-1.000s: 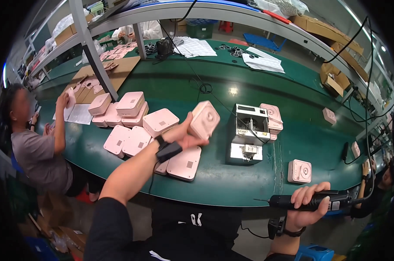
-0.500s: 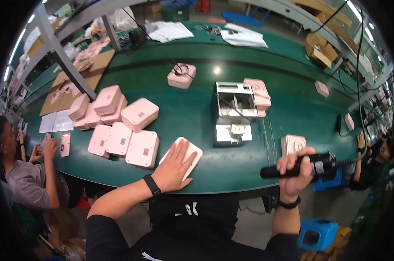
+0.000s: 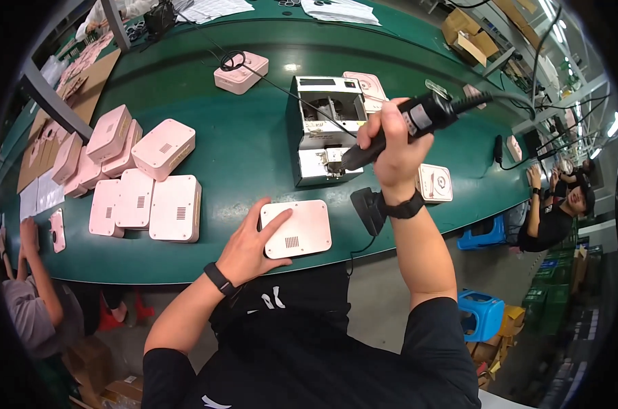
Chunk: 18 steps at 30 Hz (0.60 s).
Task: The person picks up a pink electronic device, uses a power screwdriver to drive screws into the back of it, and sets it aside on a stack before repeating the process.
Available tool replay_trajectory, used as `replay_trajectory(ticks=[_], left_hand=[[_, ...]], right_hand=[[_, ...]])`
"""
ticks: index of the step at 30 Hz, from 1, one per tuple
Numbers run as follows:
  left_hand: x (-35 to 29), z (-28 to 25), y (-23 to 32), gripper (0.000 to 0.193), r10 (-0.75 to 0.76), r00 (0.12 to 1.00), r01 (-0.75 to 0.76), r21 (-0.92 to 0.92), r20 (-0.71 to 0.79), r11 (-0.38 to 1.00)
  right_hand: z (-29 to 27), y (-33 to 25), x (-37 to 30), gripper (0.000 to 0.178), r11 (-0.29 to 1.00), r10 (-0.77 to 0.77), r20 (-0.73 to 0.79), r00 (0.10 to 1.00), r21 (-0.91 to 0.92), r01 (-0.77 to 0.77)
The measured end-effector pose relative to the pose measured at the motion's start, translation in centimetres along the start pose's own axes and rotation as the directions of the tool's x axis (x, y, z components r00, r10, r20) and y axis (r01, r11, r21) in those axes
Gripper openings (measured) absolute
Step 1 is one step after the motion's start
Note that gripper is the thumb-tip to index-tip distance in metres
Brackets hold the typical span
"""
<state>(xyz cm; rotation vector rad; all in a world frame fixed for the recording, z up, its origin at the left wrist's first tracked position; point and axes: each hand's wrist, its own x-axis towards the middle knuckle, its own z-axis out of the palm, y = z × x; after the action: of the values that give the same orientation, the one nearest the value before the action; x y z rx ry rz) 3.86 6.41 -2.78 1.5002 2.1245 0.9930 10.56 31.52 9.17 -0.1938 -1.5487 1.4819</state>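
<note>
A pale pink plastic case (image 3: 309, 228) lies flat near the table's front edge, its grille and corner holes facing up. My left hand (image 3: 247, 247) grips its left side, the index finger over the top and the thumb along the near edge. Wrapped round a black corded electric screwdriver (image 3: 418, 119) is my right hand (image 3: 399, 153), raised beyond the case. The screwdriver's front end points down-left, at the front of a small screw feeder (image 3: 329, 123); whether its tip touches the feeder is hidden.
Several pink cases (image 3: 176, 208) are piled at the left. Another case (image 3: 241, 71) with a coiled cable stands at the back; one (image 3: 435, 184) lies right of my right wrist. Co-workers sit at both sides. A blue stool (image 3: 479, 315) stands at the lower right.
My right hand has carried the screwdriver up and left to the screw feeder. The case beneath my left hand has turned to lie sideways, and that hand has shifted to its left side.
</note>
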Motion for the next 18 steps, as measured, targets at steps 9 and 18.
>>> replay_trajectory(ticks=[9,18], left_hand=[[1.9,1.7,-0.3,0.086,0.106,0.988,-0.105,0.014,-0.115,0.994],[2.2,1.9,-0.2,0.084,0.096,0.988,-0.097,0.001,-0.123,0.995]], right_hand=[[-0.8,-1.6,-2.6,0.014,0.994,0.106,0.036,0.994,0.004,-0.106],[-1.8,-0.3,-3.8,0.015,0.985,0.171,0.062,0.983,0.013,-0.172]])
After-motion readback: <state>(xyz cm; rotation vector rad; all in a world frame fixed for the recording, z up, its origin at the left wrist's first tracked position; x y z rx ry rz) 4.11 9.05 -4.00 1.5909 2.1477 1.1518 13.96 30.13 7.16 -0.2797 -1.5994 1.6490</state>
